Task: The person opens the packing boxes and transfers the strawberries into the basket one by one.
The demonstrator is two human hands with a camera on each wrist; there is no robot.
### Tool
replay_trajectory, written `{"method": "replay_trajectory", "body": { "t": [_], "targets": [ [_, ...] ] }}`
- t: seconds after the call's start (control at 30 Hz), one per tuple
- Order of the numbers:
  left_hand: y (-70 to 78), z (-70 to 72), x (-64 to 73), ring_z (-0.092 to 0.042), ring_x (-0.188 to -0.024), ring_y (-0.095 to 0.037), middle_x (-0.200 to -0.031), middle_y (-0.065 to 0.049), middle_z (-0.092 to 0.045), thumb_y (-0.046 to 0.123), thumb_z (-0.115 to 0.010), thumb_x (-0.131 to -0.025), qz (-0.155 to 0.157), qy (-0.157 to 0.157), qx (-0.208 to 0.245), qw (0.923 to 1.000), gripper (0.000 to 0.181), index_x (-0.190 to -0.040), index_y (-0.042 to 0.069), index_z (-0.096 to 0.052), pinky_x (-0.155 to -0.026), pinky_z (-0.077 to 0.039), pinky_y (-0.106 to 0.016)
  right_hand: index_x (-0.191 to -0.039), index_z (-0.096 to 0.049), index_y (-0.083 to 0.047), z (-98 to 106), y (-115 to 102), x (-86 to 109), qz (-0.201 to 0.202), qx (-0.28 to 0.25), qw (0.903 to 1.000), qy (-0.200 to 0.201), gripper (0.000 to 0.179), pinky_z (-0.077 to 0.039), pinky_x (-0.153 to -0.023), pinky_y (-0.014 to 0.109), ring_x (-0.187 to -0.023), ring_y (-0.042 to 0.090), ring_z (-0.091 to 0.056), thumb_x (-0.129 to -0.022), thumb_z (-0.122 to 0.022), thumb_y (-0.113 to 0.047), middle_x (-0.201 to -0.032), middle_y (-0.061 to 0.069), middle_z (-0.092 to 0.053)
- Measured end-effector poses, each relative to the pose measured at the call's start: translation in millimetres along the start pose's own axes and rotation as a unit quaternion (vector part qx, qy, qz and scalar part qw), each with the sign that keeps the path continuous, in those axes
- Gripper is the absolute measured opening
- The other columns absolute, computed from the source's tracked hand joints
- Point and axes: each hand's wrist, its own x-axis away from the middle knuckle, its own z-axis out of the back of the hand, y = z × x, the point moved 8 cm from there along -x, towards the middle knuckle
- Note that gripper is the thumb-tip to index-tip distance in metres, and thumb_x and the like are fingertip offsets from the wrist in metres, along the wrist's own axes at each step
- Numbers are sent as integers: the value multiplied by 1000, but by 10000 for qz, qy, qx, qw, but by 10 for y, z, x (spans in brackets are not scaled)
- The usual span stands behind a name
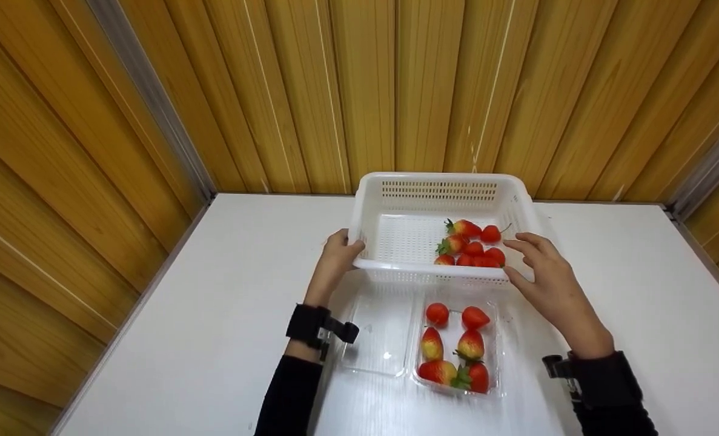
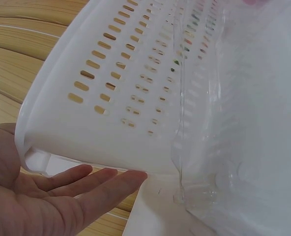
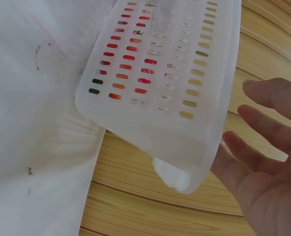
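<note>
A white perforated plastic basket [image 1: 423,270] stands toward the back of the table, tipped toward me, with strawberries [image 1: 456,243] gathered at its right side. At its left front corner my left hand [image 1: 337,254] holds the rim, thumb over the top and fingers under the edge; the left wrist view shows these fingers [image 2: 111,189] along the basket's outside. My right hand [image 1: 550,281] hovers at the right rim with fingers spread and curved, holding nothing. In front of the basket lies an opened clear plastic clamshell box [image 1: 497,363] with several strawberries [image 1: 470,344] in its right half.
The clamshell's clear lid [image 1: 374,339] lies flat to the left of the filled half, near my left wrist. The white table [image 1: 244,303] meets a wood-patterned wall [image 1: 420,91] right behind the basket. One red fruit [image 1: 491,234] in the basket has a thin stem.
</note>
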Motion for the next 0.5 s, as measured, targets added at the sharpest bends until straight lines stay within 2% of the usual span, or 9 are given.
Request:
{"method": "replay_trajectory", "body": {
  "t": [0.17, 0.3, 0.4, 0.5],
  "targets": [
    [-16, -7, 0, -64, -115, -35, -130, -26, -60, 14, -56, -96, 13, -4, -16, 10000, 48, -137, -10, -50, -89, -58, -40, -129, -63, 1, -45, -146, 13, 484, 244, 9985, 53, 43, -54, -91, 58, -118, 45, -58, -88, -74, 2, -138, 25, -52],
    [-25, -12, 4, -64, -115, -36, -129, -26, -60, 13, -55, -96, 29, -51, 19, 10000, 47, -137, -10, -50, -87, -59, -39, -126, -65, -1, -86, -355, 56, 934, 385, 9949, -21, 45, -54, -93, 57, -119, 41, -58, -83, -79, 3, -135, 22, -56],
    [-12, -11, 8, -63, -116, -37, -128, -25, -61, 13, -55, -96, 4, -46, -12, 10000, 46, -136, -9, -51, -86, -60, -39, -124, -67, -2, -134, -541, 100, 1157, 411, 9918, -349, 45, -53, -96, 55, -119, 37, -58, -81, -82, 1, -130, 18, -59],
    [-3, -9, -1, -64, -115, -38, -127, -24, -62, 14, -56, -97, -32, 1, -42, 10000, 45, -135, -9, -52, -86, -60, -39, -123, -68, -5, -245, -689, 159, 1146, 509, 9853, -1163, 40, -53, -97, 53, -116, 34, -60, -85, -80, -4, -126, 13, -62]
  ]
}}
